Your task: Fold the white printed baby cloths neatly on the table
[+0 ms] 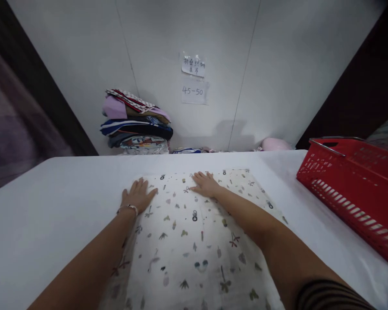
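Observation:
A white cloth (184,241) printed with small plants and other motifs lies spread on the white table, its near end running out of view below. My left hand (137,198) rests flat at the cloth's far left corner, fingers apart, a bracelet on the wrist. Near the middle of the far edge, my right hand (204,185) presses flat on the fabric with its fingers spread. Neither hand grips anything. My right forearm crosses over the cloth's right side and hides part of it.
On the right of the table (61,206) stands a red perforated basket (352,185) with a metal handle. Behind the table's far edge rises a stack of folded fabrics (136,125), and a pink item (274,144) sits farther right. Two paper notes (194,91) are taped to the wall.

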The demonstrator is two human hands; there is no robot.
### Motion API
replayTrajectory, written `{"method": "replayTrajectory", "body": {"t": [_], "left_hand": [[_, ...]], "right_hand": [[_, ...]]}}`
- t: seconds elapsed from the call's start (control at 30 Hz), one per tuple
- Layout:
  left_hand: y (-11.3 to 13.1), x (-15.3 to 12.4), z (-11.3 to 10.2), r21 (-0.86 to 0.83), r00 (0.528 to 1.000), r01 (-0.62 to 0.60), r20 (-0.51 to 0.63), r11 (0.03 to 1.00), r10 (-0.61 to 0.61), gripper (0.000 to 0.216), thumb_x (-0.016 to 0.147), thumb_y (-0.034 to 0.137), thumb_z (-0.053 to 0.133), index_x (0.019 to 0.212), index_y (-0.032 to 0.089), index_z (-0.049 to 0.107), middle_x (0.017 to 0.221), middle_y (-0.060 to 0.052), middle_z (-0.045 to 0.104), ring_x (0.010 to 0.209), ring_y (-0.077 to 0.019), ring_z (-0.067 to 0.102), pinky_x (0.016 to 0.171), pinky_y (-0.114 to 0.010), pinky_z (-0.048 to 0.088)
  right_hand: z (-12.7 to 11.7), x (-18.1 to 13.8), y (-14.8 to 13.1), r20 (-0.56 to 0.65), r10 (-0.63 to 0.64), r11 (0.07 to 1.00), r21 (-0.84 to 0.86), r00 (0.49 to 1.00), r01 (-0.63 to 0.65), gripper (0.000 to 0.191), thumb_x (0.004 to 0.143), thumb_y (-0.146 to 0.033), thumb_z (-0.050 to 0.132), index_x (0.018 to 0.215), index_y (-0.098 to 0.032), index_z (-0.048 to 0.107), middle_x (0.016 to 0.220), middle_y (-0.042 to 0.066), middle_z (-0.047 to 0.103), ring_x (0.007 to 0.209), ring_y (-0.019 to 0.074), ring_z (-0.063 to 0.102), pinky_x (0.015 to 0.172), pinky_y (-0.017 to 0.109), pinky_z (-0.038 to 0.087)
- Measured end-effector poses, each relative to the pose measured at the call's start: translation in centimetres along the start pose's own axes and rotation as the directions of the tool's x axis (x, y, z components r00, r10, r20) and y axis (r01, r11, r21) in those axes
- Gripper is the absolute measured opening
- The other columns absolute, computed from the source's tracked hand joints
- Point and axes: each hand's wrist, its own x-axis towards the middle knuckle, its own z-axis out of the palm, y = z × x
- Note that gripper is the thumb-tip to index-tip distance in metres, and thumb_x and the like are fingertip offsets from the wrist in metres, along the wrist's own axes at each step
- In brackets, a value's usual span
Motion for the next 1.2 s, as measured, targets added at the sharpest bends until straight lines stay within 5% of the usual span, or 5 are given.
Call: {"method": "replayTrajectory", "body": {"t": [0.53, 0.67, 0.87, 1.07, 1.2], "left_hand": [[-0.3, -0.1, 0.3, -0.023, 1.000, 0.017, -0.010, 1.000, -0.017, 0.078, 0.080, 0.065, 0.017, 0.142, 0.018, 0.024, 0.151, -0.004, 0.009, 0.138, -0.0291, 0.006, 0.107, -0.055, 0.014], [-0.2, -0.1, 0.1, -0.023, 1.000, 0.027, 0.004, 0.999, -0.026, 0.078, 0.080, 0.064, 0.016, 0.142, 0.019, 0.024, 0.151, -0.003, 0.009, 0.138, -0.0285, 0.005, 0.107, -0.055, 0.014], [-0.1, -0.1, -0.1, -0.015, 1.000, 0.020, 0.017, 1.000, -0.020, 0.079, 0.080, 0.064, 0.016, 0.142, 0.017, 0.023, 0.151, -0.003, 0.007, 0.138, -0.0277, 0.003, 0.107, -0.056, 0.014], [0.3, -0.3, -0.8, -0.025, 0.999, 0.031, 0.030, 0.999, -0.030, 0.078, 0.080, 0.061, 0.019, 0.142, 0.013, 0.023, 0.151, -0.004, 0.006, 0.138, -0.0305, 0.005, 0.106, -0.057, 0.016], [0.3, -0.3, -1.0, -0.053, 1.000, 0.016, 0.010, 0.998, -0.015, 0.079, 0.080, 0.061, 0.021, 0.141, 0.011, 0.026, 0.150, -0.009, 0.010, 0.137, -0.0324, 0.008, 0.104, -0.059, 0.016]], "right_hand": [[0.9, 5.2, -4.4, 0.069, 0.006, 0.998, 0.059, 0.998, -0.010, 0.078, 0.084, -0.068, 0.015, 0.144, -0.018, 0.017, 0.151, 0.006, 0.003, 0.138, 0.0247, -0.001, 0.108, 0.048, 0.001], [0.1, 3.4, -2.4, 0.038, 0.027, 0.996, 0.083, 0.999, -0.030, 0.077, 0.085, -0.067, 0.013, 0.144, -0.018, 0.017, 0.151, 0.006, 0.003, 0.138, 0.0239, -0.001, 0.108, 0.046, 0.001], [-0.3, -1.2, 2.9, -0.007, 0.303, 0.953, 0.016, 0.953, -0.303, 0.078, 0.085, -0.066, 0.011, 0.144, -0.015, 0.016, 0.151, 0.009, 0.005, 0.137, 0.0247, -0.001, 0.106, 0.049, -0.002], [-1.1, -2.0, 4.6, 0.027, 0.303, 0.951, 0.060, 0.953, -0.304, 0.078, 0.084, -0.068, 0.011, 0.144, -0.017, 0.015, 0.151, 0.008, 0.003, 0.138, 0.0230, -0.001, 0.107, 0.046, 0.001], [-1.5, -3.9, 7.6, -0.073, 0.483, 0.874, -0.012, 0.872, -0.485, 0.076, 0.086, -0.065, 0.015, 0.144, -0.016, 0.016, 0.151, 0.007, 0.002, 0.137, 0.0224, -0.007, 0.107, 0.046, -0.005]]}}
